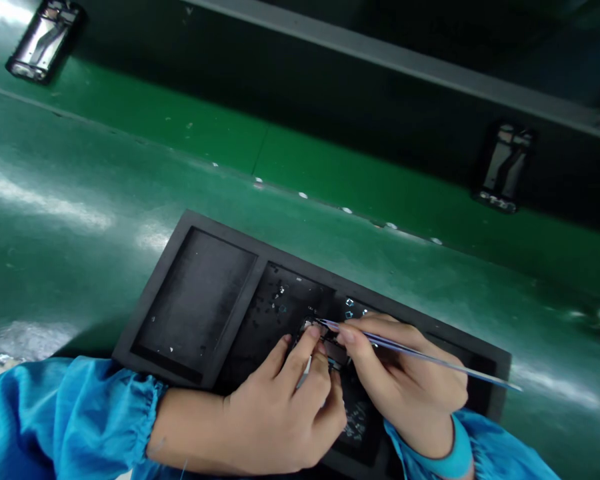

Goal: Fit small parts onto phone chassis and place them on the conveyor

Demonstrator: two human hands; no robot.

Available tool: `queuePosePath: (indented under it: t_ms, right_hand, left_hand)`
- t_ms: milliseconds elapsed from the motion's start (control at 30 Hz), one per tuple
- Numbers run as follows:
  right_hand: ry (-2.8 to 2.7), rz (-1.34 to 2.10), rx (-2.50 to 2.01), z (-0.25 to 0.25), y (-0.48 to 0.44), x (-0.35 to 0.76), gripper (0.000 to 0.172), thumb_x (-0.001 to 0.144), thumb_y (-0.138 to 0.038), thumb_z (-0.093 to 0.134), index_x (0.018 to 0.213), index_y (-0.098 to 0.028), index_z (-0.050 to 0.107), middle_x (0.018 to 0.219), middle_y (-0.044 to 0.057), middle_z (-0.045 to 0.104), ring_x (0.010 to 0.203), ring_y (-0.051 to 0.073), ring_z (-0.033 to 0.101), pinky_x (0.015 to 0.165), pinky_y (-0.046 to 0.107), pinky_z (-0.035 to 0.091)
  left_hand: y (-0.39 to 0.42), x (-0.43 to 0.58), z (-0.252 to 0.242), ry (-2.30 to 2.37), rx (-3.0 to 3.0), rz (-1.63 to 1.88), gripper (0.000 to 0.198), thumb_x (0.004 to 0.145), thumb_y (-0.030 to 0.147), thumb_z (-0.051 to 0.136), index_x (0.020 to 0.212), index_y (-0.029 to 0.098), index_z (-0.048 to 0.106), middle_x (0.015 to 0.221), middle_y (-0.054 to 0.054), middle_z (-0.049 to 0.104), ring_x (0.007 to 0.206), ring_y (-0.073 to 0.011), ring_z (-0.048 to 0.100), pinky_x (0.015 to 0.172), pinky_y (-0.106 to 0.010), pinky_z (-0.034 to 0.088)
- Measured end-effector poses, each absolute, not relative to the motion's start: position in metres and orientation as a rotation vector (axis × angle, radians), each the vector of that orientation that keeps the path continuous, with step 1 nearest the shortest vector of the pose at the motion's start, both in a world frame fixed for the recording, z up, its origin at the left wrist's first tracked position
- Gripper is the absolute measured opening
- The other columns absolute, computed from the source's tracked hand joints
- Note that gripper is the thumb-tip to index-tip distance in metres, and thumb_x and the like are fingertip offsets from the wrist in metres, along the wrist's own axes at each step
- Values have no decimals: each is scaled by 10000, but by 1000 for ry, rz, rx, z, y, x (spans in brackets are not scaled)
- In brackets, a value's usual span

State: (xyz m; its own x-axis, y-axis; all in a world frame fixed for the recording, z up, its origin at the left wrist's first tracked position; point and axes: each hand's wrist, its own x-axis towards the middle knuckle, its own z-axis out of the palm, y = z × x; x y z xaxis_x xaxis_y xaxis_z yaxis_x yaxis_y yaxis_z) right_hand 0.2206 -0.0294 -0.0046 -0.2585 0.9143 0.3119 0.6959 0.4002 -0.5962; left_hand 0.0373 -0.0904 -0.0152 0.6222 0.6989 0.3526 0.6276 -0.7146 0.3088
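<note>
Below the middle of the head view, my left hand point(280, 413) is closed over an opened phone body point(338, 353), its fingers pressing down on the upper part. Most of that phone body is hidden under both hands. In my right hand point(413, 380) a thin pair of tweezers point(445, 361) is pinched between thumb and fingers, its tip touching or just above the phone body's top end near my left fingertips. Beneath both hands lies a black compartmented tray point(240, 303) with small parts scattered in its sections.
Two more opened phone bodies lie on the green surface, one point(45, 41) at the far left and another point(504, 167) at the far right. A grey rail point(360, 53) runs across the back. Tiny clear-looking pieces point(349, 303) sit in the tray near my right hand.
</note>
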Motion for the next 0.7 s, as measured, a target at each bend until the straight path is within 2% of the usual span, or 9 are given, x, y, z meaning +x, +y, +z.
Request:
queuePosePath:
  t_ms: [167,333,567,700]
  right_hand:
    - [-2004,525,-1340,1,-30,218,58,917,-153,691,948,-199,673,790,18,751,661,147,718,607,251,601]
    - [-1910,626,-1293,10,-27,214,133,882,-62,655,849,-189,675,744,40,745,596,161,701,503,265,576]
    - [-1931,669,-1193,3,-29,218,238,850,-45,691,1021,-210,677,822,36,775,659,183,725,589,303,611]
    - [-1961,646,-1219,0,-29,219,239,851,-56,694,1026,-217,686,819,22,776,676,186,738,605,293,612]
  left_hand:
    - [-90,37,-15,1112,2693,688,294,904,207,549,1129,66,674,1215,-253,659,1274,-466,569,935,-512,601]
    - [-91,38,-16,1122,2692,692,316,906,203,536,1150,56,671,1211,-250,655,1276,-469,567,930,-501,602]
    - [-91,37,-17,1119,2694,687,328,900,226,554,1158,57,666,1219,-243,652,1289,-472,554,952,-503,592]
    - [-92,37,-17,1112,2688,682,318,902,220,550,1150,57,665,1224,-253,649,1284,-474,558,954,-515,589]
